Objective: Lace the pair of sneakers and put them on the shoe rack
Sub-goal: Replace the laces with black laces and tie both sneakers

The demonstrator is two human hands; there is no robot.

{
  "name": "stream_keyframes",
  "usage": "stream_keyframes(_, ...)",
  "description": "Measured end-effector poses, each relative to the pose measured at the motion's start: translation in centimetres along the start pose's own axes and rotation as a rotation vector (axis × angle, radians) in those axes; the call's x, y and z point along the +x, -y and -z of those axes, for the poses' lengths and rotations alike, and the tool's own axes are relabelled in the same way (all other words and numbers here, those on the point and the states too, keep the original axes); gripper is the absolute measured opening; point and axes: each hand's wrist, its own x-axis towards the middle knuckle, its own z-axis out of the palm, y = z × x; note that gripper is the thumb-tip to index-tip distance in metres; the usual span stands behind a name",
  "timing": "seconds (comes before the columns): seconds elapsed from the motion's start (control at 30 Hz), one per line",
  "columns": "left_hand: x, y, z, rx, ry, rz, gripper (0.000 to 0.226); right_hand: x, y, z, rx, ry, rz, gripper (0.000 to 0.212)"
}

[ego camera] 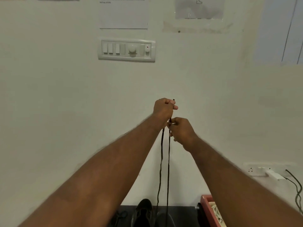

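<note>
The scene is viewed from a single head-worn wide-angle camera, faced forward at a nearby wall [49, 99], with a dark surface [182, 216] caught along the bottom edge.

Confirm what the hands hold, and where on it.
A dark shoelace: left hand grips it near its tip, right hand pinches one strand just below.

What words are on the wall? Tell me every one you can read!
"INITIAL STATE": top left of the white paper above the switch panel.
Line above it on that paper: too blurred to read.
Sheet to the right: a drawing, no readable words.
Switch panel: no labels.
</note>
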Motion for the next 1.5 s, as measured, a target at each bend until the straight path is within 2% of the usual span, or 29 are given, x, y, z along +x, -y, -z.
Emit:
stream_keyframes(0.2,0.7,-1.2,-0.2,-0.092,-0.019,-0.042,0.014,-1.8,-2.3,-0.8,0.004,0.114,-0.119,0.019)
stream_keyframes(0.33,0.9,-0.2,-0.3,-0.117,-0.051,-0.030,0.016,-3.5,-5.3,-1.3,-0.029,0.204,-0.242,0.030)
stream_keyframes(0.37,0.9,0.0,-0.4,-0.141,-0.070,-0.035,0.016,-3.6,-5.1,-1.0,0.008,0.206,-0.239,0.033)
stream_keyframes(0.47,1.8,-1.4,-0.4,-0.211,-0.134,-0.092,0.016,-2.7,-3.6,-0.3,0.078,0.030,-0.163,0.030)
stream_keyframes(0.7,3.8,-4.5,-1.2,-0.225,-0.107,-0.137,0.018,-0.8,-0.4,1.8,0.305,-0.185,-0.050,0.025)
stream_keyframes(0.8,4.4,-4.4,-1.1,-0.226,-0.125,-0.138,0.019,-0.3,0.6,2.0,0.288,-0.037,-0.083,0.026)
stream_keyframes(0.9,4.6,-4.5,-1.4,-0.245,-0.133,-0.138,0.019,0.4,0.1,2.1,0.240,-0.111,-0.050,0.025)
stream_keyframes(1.03,4.5,-4.3,-2.1,-0.200,-0.126,-0.142,0.022,0.6,-2.0,1.8,0.128,-0.004,-0.086,0.021)
stream_keyframes(1.23,4.0,-3.6,-2.6,-0.205,-0.134,-0.117,0.016,-0.1,-1.7,1.8,0.212,-0.021,-0.044,0.028)
stream_keyframes(1.5,4.5,-6.2,-2.9,-0.263,-0.116,-0.130,0.017,1.4,0.3,3.0,0.021,-0.024,0.080,0.021)
